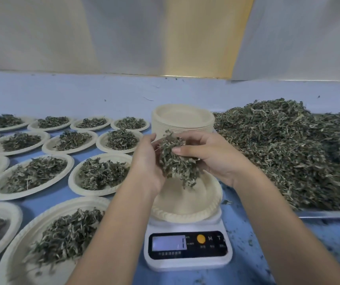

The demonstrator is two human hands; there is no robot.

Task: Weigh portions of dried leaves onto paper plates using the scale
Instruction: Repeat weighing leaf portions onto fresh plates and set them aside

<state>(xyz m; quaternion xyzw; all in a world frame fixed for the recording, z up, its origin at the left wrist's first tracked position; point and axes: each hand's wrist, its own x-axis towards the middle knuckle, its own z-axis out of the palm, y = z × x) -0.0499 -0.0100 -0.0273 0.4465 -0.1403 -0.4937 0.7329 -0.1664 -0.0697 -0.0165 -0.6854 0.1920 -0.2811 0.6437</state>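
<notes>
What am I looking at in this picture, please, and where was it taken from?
It is a single view from a camera worn on a person's head, looking down at their bare hands. The left hand and right hand together hold a clump of dried leaves above an empty paper plate on a white scale. At left, filled plates cover the blue table, a stack of plates stands behind, and a leaf pile lies on a metal tray at right.
</notes>
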